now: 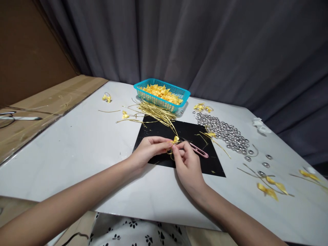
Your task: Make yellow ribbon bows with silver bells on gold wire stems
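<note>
Together, both hands pinch a yellow bow.

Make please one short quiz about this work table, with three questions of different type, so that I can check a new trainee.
1. What fills the blue basket?
a) gold wires
b) yellow bows
c) white tissue

2. True or false: the left hand and the right hand meet over the black sheet, with fingers on one small bow.

3. Fill in the missing word: as the camera sees it, the pile of silver beads lies to the ____ of the basket.

Key: 1. b; 2. true; 3. right
</note>
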{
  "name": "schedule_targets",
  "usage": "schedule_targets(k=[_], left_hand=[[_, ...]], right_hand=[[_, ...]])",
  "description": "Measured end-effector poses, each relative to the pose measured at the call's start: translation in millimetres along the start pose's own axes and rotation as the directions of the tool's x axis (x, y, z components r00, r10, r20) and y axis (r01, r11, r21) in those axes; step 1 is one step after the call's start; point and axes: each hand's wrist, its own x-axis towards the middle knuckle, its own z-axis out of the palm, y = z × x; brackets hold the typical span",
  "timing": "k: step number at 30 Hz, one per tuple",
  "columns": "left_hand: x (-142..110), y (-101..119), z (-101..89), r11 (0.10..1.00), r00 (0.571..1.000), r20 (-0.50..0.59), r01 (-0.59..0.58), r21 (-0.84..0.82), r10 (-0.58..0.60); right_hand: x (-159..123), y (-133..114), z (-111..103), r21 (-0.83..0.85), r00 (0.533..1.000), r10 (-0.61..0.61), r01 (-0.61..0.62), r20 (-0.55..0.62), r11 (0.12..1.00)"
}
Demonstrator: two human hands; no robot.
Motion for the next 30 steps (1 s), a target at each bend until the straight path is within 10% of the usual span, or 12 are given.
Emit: schedule_targets(k=[30], left_hand=[[-3.6,3.8,6.5,0.998,0.997,-0.049,-0.065,-0.011,0.065]], right_hand=[[-0.1,-0.3,-0.8,0.004,0.992,-0.122,0.122,0.030,0.993]])
